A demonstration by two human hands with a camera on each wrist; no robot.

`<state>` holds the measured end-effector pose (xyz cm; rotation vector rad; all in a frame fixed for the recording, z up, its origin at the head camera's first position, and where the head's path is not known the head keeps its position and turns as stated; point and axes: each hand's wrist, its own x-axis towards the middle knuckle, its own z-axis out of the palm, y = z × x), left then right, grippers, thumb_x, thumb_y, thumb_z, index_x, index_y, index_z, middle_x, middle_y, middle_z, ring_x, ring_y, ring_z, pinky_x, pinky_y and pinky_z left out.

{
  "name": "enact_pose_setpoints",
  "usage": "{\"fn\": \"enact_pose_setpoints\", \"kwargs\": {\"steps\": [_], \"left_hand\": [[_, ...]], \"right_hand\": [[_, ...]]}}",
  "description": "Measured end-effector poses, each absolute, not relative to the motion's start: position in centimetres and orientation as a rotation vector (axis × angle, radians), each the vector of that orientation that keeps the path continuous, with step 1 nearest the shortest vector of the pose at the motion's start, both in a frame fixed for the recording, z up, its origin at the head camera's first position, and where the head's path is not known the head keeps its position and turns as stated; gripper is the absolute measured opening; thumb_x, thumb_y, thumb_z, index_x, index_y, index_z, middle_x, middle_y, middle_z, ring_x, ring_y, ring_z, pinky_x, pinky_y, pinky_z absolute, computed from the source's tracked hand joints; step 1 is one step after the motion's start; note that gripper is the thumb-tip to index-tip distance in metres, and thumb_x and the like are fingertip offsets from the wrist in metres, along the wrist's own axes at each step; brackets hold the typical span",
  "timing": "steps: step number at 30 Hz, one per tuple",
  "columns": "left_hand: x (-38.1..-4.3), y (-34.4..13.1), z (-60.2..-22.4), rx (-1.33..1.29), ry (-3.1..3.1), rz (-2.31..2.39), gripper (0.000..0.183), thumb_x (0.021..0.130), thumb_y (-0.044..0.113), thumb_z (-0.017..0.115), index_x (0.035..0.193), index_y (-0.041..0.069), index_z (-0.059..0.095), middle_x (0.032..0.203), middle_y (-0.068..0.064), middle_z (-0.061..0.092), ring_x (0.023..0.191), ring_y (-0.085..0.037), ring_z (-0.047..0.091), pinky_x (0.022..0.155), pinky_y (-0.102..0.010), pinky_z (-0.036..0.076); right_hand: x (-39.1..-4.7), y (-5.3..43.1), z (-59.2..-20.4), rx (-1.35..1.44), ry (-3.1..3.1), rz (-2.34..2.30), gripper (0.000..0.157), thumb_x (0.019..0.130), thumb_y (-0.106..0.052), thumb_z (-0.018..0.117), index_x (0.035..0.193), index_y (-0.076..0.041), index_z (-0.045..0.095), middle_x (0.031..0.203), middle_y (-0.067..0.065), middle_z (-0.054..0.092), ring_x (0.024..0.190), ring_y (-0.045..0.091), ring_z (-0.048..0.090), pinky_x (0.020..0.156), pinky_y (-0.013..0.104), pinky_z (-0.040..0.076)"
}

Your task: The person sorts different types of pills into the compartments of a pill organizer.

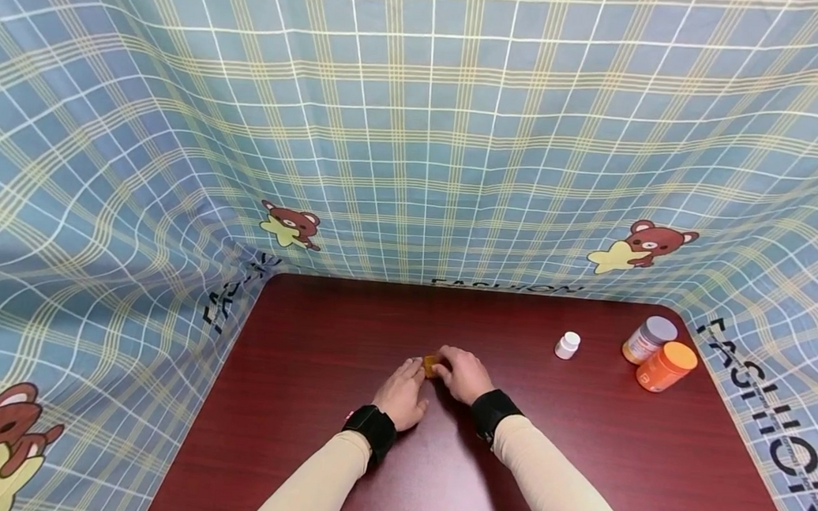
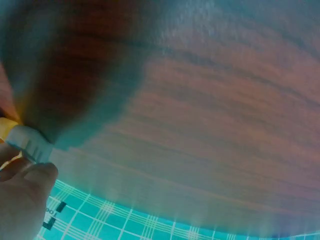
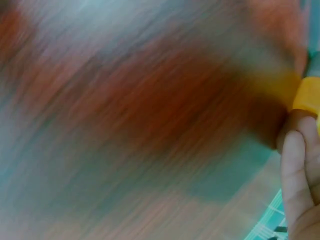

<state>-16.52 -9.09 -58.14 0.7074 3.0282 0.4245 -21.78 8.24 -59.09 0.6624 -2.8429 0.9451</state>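
Both hands meet over a small amber-yellow bottle [image 1: 431, 366] near the middle of the dark red table. The bottle lies on its side, with its ridged whitish cap [image 2: 31, 142] toward the left. My left hand [image 1: 401, 396] holds the cap end, fingertips right at its ridges in the left wrist view. On the other side, my right hand [image 1: 467, 377] grips the yellow body, which shows at the right edge of the right wrist view, above the fingers [image 3: 294, 160]. Fingers hide much of the bottle from the head view.
A small white bottle [image 1: 567, 346] stands right of the hands. Farther right, near the table edge, are an orange jar [image 1: 666, 368] and a grey-lidded jar [image 1: 651, 342] side by side. Checked cloth [image 1: 417, 145] hangs around the back and sides of the table.
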Motion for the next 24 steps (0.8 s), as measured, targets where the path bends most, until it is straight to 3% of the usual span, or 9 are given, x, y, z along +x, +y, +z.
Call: {"fn": "enact_pose_setpoints", "kwargs": {"steps": [8, 15, 19, 24], "left_hand": [[-16.9, -9.4, -57.3, 0.699, 2.956, 0.516, 0.055, 0.081, 0.023, 0.068, 0.130, 0.000, 0.056, 0.139, -0.016, 0.049, 0.129, -0.033, 0.044, 0.102, -0.039, 0.041], [-16.9, -9.3, -57.3, 0.684, 2.944, 0.473, 0.060, 0.083, 0.025, 0.067, 0.135, 0.000, 0.051, 0.144, -0.013, 0.045, 0.134, -0.028, 0.040, 0.104, -0.038, 0.040], [-16.9, -9.3, -57.4, 0.684, 2.947, 0.466, 0.060, 0.084, 0.025, 0.067, 0.136, 0.000, 0.051, 0.145, -0.013, 0.044, 0.134, -0.028, 0.039, 0.104, -0.037, 0.039], [-16.7, -9.5, -57.6, 0.700, 2.966, 0.495, 0.057, 0.081, 0.022, 0.069, 0.131, -0.002, 0.055, 0.142, -0.015, 0.047, 0.132, -0.031, 0.042, 0.104, -0.037, 0.039]], "right_hand": [[-22.4, 7.6, -57.8, 0.465, -2.843, 1.037, 0.010, 0.091, -0.022, 0.066, 0.099, -0.017, 0.069, 0.092, 0.001, 0.070, 0.083, 0.023, 0.066, 0.069, 0.042, 0.051], [-23.0, 7.3, -57.6, 0.301, -2.842, 0.952, 0.009, 0.091, -0.019, 0.065, 0.097, -0.015, 0.060, 0.088, 0.006, 0.069, 0.075, 0.026, 0.065, 0.062, 0.044, 0.051], [-23.2, 7.1, -57.9, 0.287, -2.825, 0.902, 0.006, 0.091, -0.017, 0.065, 0.096, -0.014, 0.065, 0.088, 0.007, 0.070, 0.075, 0.028, 0.065, 0.062, 0.046, 0.052], [-23.4, 6.8, -58.5, 0.360, -2.885, 0.837, 0.026, 0.085, -0.003, 0.062, 0.109, -0.011, 0.069, 0.099, 0.007, 0.070, 0.089, 0.029, 0.066, 0.073, 0.045, 0.053]]}}
